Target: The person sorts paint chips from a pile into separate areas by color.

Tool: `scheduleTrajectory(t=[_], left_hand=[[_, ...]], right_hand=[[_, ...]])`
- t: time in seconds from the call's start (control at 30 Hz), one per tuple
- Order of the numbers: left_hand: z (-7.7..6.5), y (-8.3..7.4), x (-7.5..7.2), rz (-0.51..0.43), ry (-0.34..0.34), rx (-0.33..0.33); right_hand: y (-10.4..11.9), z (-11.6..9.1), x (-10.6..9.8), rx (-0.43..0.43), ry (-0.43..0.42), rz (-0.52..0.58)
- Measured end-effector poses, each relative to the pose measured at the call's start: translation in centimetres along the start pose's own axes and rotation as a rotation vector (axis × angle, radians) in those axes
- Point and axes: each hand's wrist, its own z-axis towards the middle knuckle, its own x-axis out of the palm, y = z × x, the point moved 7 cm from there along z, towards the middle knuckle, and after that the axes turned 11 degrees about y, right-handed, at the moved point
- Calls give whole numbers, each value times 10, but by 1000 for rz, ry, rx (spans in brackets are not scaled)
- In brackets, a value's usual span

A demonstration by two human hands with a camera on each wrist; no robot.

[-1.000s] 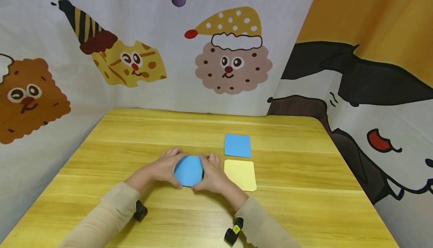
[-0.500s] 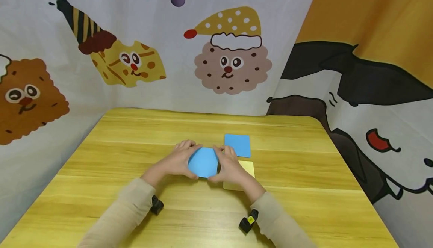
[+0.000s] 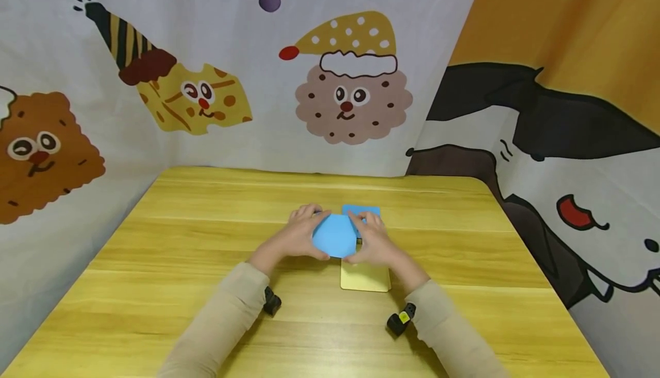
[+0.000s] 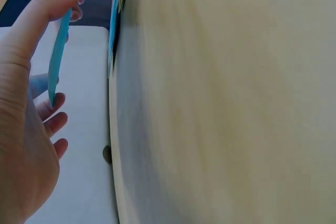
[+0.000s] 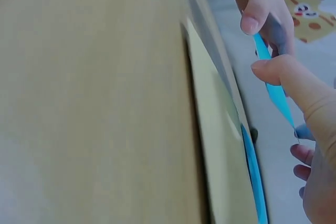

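Note:
A thin blue sheet [image 3: 334, 236], its visible part roughly six-sided, is held by both hands above the table. The left hand [image 3: 295, 237] pinches its left edge between thumb and fingers. At the opposite edge the right hand [image 3: 378, 246] has the same kind of grip. Both wrist views show the sheet [image 5: 278, 98] edge-on, clear of the tabletop. A flat blue square [image 3: 356, 209] lies behind the right hand and is partly covered by it. Nearer the person is a pale yellow square [image 3: 365, 278], its far part hidden by the right hand and the sheet.
The wood-grain table [image 3: 196, 286] stretches out on both sides of the hands. A cloth [image 3: 227, 154] printed with cartoon figures hangs behind it. Small black cameras [image 3: 399, 322] are worn at both wrists.
Both hands have carried the blue sheet rightward and away from the person, from left of the two squares to over them. The squares on the table stay put.

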Motion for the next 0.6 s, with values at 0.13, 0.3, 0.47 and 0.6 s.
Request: scheduleTrajectory(t=[0.13,0.3,0.47,0.6], left_hand=[[16,-2,3,8,3,-15],[35,-1,11,-3,17,-42],[51,-1,16,-34,29,-67],[64,-2,20,-53,23,-75]], right_hand=[[-11,0,-10,-14,-14,-14],[-27,0,-18,-20,2,-11],[-46,3,-22,-1,44,-2],[-60,4,-26,17,67,13]])
